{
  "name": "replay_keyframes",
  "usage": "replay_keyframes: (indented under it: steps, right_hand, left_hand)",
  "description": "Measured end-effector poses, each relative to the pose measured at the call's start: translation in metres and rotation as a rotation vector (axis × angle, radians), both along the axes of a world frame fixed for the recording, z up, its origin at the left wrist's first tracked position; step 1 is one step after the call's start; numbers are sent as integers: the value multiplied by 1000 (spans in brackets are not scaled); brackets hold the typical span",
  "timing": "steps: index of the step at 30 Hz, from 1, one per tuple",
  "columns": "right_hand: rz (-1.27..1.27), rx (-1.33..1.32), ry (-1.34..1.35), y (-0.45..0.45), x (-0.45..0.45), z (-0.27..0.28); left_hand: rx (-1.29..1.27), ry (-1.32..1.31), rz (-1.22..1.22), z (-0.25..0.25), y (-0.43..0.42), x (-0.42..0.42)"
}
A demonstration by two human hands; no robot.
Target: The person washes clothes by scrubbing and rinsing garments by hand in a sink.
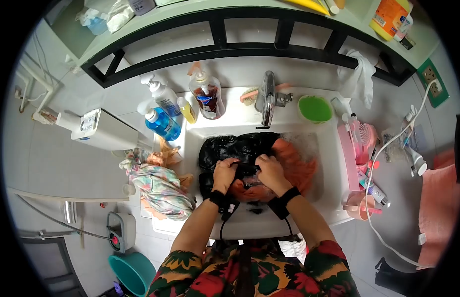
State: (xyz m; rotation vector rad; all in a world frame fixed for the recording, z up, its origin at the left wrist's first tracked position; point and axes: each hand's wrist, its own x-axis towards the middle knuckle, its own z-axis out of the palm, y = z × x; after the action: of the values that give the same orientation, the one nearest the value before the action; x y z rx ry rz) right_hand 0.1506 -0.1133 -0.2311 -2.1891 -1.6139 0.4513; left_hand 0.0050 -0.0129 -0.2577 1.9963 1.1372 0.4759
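Observation:
Both my hands are down in a white sink (331,198), gripping a wet black garment (235,147). My left hand (223,174) is closed on a fold of it, and my right hand (270,172) is closed on the same fold a little to the right. A short dark stretch of cloth runs between the two fists. Orange-red cloth (295,166) lies in the sudsy water to the right of and below the black garment. The chrome faucet (268,101) stands above the far side of the basin. Fingertips are partly hidden in the cloth.
A soap pump bottle (207,96), a blue bottle (163,124) and a green soap dish (314,109) stand along the sink's rim. Patterned cloth (163,185) hangs over the left edge. A pink organizer (356,148) and white cord (383,148) are at the right.

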Motion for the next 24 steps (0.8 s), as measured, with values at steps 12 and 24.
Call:
replay_keyframes:
  steps: [12, 24]
  right_hand:
    - [-514, 219, 463, -51, 72, 11]
    - [-176, -177, -272, -22, 16, -8]
  left_hand:
    - [-320, -581, 156, 68, 23, 29]
    - [-358, -14, 235, -19, 19, 38]
